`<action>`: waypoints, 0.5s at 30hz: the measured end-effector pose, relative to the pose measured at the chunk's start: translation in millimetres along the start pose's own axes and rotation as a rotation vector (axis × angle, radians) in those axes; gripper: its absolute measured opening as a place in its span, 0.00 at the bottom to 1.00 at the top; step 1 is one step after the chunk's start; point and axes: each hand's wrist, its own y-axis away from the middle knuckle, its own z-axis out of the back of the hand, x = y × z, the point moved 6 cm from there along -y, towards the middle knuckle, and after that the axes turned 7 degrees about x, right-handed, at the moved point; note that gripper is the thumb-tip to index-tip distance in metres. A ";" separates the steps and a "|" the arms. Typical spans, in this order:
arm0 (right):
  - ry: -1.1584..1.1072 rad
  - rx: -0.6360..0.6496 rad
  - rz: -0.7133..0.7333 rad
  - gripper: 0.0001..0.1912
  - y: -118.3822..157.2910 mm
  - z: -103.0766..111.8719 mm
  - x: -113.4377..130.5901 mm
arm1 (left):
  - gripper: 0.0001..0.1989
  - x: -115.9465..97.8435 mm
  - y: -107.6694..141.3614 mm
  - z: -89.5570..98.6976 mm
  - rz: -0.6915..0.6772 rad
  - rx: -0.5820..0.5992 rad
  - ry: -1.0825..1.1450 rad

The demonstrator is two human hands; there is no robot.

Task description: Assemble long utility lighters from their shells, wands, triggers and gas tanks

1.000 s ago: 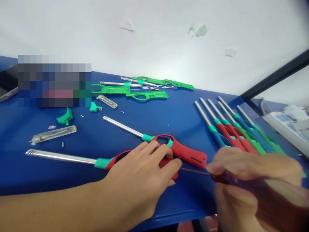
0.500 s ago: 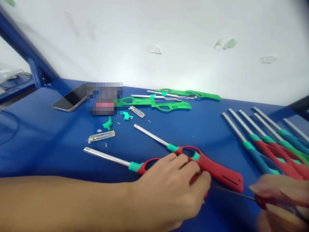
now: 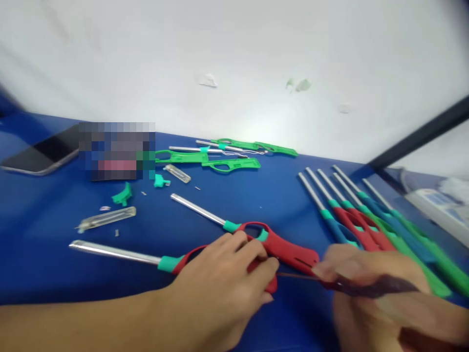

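My left hand [image 3: 227, 281] is closed around the red handle of a long-nosed gas lighter [image 3: 169, 264], which lies on the table with its metal tube pointing left. Just beyond it rests a second red lighter [image 3: 291, 248], close to my fingers. In my closed right hand [image 3: 394, 305] is a screwdriver [image 3: 377, 286] with a dark reddish handle. Its thin shaft points left toward the butt of the held lighter; the tip is hidden by my left fingers, so I cannot tell whether it touches. My right hand is somewhat blurred.
Several blue, red and green lighters [image 3: 361, 220] lie side by side at the right. Opened green shells [image 3: 234, 164], clear fuel tanks [image 3: 108, 218], a teal trigger [image 3: 123, 194] and tiny metal pieces are scattered left and back. A phone [image 3: 40, 151] lies far left. A white wall [image 3: 249, 58] stands behind.
The view has turned right, so everything sits further left in the picture. My right hand with the screwdriver has come closer to my left hand, which keeps its hold on the lighter.
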 end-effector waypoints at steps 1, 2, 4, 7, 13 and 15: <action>-0.014 -0.036 0.037 0.11 -3.6 -2.7 9.2 | 0.11 -0.7 -0.8 0.0 -0.015 -0.001 0.005; -0.012 -0.042 0.099 0.10 -6.5 -6.7 18.5 | 0.12 -0.7 -1.8 -0.4 -0.021 0.002 0.009; 0.014 -0.026 0.095 0.06 -9.6 -13.9 26.3 | 0.14 -0.5 -3.9 -1.0 -0.029 0.007 0.014; 0.077 -0.017 -0.024 0.11 -7.5 -18.2 26.3 | 0.16 0.5 -5.4 -0.9 -0.019 -0.001 0.010; 0.028 0.027 0.006 0.20 -10.3 -20.5 30.9 | 0.15 0.0 -4.4 -3.1 -0.032 0.011 0.036; 0.023 0.032 0.027 0.17 -12.8 -18.8 28.9 | 0.14 1.6 -4.1 -4.5 -0.024 0.017 0.035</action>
